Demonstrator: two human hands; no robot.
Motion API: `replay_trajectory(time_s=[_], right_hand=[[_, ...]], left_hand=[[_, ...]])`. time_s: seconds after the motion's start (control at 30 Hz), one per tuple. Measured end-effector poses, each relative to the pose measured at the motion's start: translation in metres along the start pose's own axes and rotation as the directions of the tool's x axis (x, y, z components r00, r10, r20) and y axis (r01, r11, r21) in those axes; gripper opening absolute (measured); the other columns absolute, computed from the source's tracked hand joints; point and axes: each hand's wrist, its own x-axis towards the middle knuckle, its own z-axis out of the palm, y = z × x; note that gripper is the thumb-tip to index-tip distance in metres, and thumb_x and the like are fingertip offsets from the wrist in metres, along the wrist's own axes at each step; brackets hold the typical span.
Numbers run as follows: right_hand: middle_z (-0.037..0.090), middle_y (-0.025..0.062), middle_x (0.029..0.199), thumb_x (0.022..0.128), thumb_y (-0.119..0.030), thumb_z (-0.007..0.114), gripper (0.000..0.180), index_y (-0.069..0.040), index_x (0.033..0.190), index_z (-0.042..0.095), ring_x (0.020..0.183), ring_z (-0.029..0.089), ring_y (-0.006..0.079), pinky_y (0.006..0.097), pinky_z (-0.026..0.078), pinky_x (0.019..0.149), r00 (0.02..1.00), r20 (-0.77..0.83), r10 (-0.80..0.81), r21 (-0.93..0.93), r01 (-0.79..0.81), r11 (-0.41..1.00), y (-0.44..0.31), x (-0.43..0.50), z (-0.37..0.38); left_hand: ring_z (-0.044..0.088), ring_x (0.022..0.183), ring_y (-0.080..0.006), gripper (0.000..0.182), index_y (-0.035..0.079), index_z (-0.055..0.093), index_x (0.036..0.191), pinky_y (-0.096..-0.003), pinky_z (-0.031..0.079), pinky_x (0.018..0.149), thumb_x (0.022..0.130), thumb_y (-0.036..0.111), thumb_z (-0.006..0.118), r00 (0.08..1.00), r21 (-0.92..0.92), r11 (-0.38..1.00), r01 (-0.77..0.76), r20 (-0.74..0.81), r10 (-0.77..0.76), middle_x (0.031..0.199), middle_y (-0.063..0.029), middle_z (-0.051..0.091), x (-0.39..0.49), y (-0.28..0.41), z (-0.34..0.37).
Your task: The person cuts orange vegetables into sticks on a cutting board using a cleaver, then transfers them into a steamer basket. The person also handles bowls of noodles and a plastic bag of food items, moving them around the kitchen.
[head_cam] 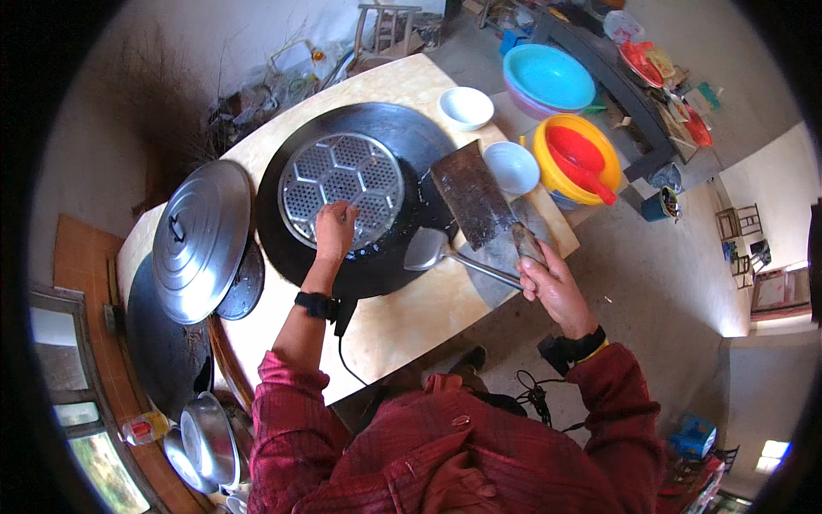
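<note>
My right hand [551,286] grips the handle of a cleaver [472,193], its wide, stained blade over the right rim of a black wok [379,115]. Under it lies a metal wok spatula [427,249], its head inside the wok and its handle reaching toward my right hand. Whether that hand also touches the spatula is unclear. A round perforated metal steamer rack [341,183] sits in the wok. My left hand [334,231] is over the rack's near edge, fingers curled together; whether they pinch it is hidden. Wet glints show beside the rack.
A metal lid [202,238] leans at the wok's left, near a second dark wok [160,340]. Two white bowls, one farther [466,108] and one nearer [512,168], stand right. Beyond are a yellow bucket [549,138] holding a red dipper [581,160] and a blue basin [549,76].
</note>
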Motion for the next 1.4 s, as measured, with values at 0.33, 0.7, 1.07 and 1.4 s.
replay_trajectory(time_s=[0.33,0.7,1.07,1.4], right_hand=[[0.052,0.0020,0.090,0.091,-0.018,0.047,0.033,-0.007,0.122,0.043,0.062,0.040,0.0045,0.0177,0.034,0.052,0.998,-0.050,0.037,0.484,-0.008,0.875,-0.001,-0.148,-0.177],[0.050,-0.0003,0.084,0.091,-0.017,0.049,0.023,-0.005,0.111,0.047,0.062,0.041,0.0038,0.0186,0.035,0.051,0.808,-0.588,-0.037,0.433,0.353,0.829,0.030,-0.299,-0.357],[0.045,-0.0035,0.072,0.091,-0.018,0.051,0.009,-0.011,0.086,0.048,0.059,0.041,0.0049,0.0194,0.037,0.053,0.237,-0.967,-0.093,0.044,0.513,0.857,0.105,-0.333,-0.606],[0.043,0.0016,0.058,0.085,-0.023,0.054,0.025,-0.007,0.069,0.047,0.046,0.041,0.0124,0.0266,0.036,0.043,-0.150,-0.838,0.525,0.385,0.520,0.763,0.274,-0.433,-0.727]], left_hand=[[0.052,0.106,-0.0203,0.055,0.004,0.050,0.118,-0.0360,0.039,0.091,0.086,0.049,0.052,0.748,-0.796,0.185,0.576,0.605,0.274,0.107,-0.0062,0.058,-0.093,0.308,0.139],[0.061,0.077,-0.0123,0.017,0.007,0.061,0.094,-0.0263,0.049,0.065,0.087,0.023,0.060,0.362,-0.585,0.370,0.722,0.774,0.519,0.088,-0.0027,0.065,-0.181,0.534,0.392],[0.053,0.105,-0.0188,0.041,0.009,0.052,0.122,-0.0354,0.041,0.085,0.087,0.030,0.057,0.227,-0.577,0.790,0.207,0.814,0.535,0.112,-0.0089,0.058,-0.154,0.653,0.547],[0.042,0.118,-0.0279,0.063,0.011,0.034,0.136,-0.0405,0.035,0.095,0.085,0.039,0.058,0.420,-0.504,0.847,0.170,0.814,0.401,0.135,-0.0184,0.036,0.052,0.738,0.656]])
